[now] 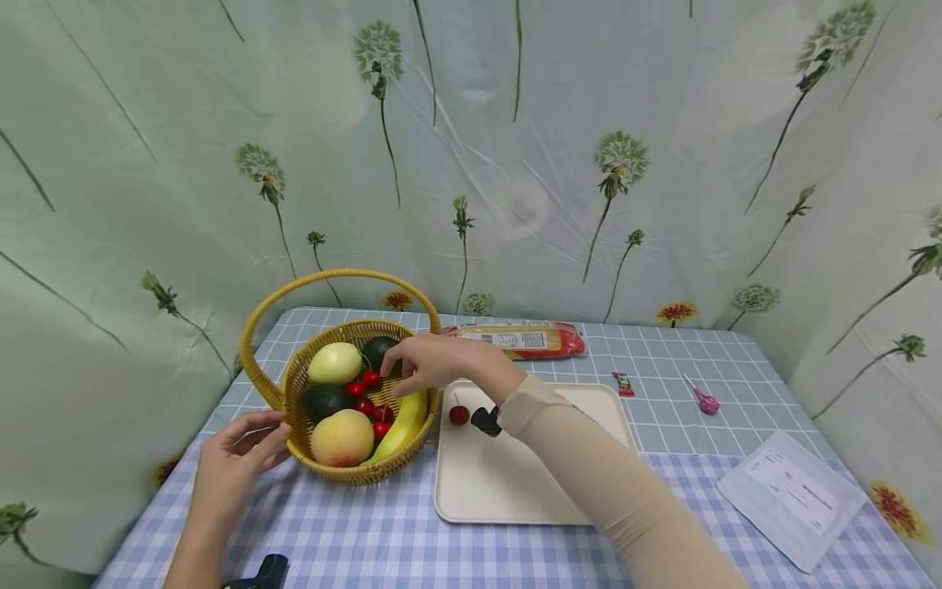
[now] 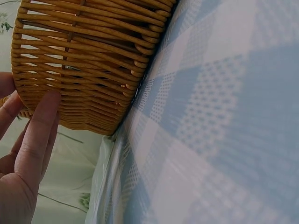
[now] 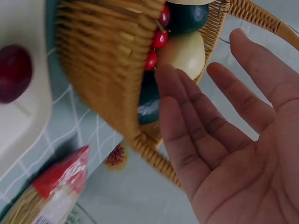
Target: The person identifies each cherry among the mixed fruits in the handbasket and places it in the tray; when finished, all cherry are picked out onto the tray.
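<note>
Gingham table: packet [image 1: 524,339] label and leaflet [image 1: 791,496] unreadable.

Basket handle [image 1: 324,282] arches over fruit; tray [image 1: 515,491] mostly bare.

The right arm wears a long beige sleeve [image 1: 618,483], close-fitting and smooth, that ends at the wrist. A small black device [image 1: 486,420] is fixed under this wrist. The left forearm is bare, and another black device [image 1: 265,571] sits near it. Both hands have no gloves
</note>
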Tool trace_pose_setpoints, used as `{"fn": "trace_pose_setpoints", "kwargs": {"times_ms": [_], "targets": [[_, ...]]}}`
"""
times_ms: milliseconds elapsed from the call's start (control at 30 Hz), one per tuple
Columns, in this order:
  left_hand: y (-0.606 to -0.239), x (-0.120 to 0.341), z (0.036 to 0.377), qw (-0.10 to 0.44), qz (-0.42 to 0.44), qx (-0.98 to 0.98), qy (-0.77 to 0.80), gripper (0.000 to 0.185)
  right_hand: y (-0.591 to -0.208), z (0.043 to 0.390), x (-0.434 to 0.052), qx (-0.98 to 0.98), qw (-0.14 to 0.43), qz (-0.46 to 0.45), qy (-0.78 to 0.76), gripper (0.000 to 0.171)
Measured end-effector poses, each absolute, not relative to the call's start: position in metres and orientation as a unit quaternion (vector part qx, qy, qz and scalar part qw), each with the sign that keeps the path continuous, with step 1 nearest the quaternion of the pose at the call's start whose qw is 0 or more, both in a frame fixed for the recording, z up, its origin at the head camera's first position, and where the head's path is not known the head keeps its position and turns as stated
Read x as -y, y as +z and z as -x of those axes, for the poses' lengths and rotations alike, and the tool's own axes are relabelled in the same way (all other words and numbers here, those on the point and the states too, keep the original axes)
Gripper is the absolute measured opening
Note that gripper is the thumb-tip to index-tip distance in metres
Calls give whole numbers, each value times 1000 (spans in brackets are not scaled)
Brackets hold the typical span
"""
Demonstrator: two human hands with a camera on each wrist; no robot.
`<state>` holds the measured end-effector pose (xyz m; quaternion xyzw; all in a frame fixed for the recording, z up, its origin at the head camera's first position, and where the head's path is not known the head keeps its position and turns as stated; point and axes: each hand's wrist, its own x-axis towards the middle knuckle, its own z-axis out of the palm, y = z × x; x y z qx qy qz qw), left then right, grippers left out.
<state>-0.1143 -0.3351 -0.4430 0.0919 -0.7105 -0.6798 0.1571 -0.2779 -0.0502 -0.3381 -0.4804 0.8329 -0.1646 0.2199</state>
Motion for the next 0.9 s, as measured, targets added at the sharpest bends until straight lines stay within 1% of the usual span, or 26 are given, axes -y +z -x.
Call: {"fn": "trace_pose_setpoints", "kwargs": {"times_ms": [167,300,367,600,767,900], "targets": [[-444,335,114,156,-93,707,-683,27,-338,284,73,-840,233,471,-135,49],[-444,335,115,155,-97,712,-678,28,-336,288,88,-851,243,454,-102,53],[-444,335,115,155,-98,715,-675,29,-336,290,95,-854,252,445,-94,54],[-444,336,116,155,-96,719,-670,31,-342,299,111,-859,311,386,-129,56],[-445,336,115,156,-91,718,-672,29,-346,302,118,-860,338,352,-150,56],[-445,336,115,160,-89,721,-668,29,-348,302,124,-859,349,342,-155,56]]}}
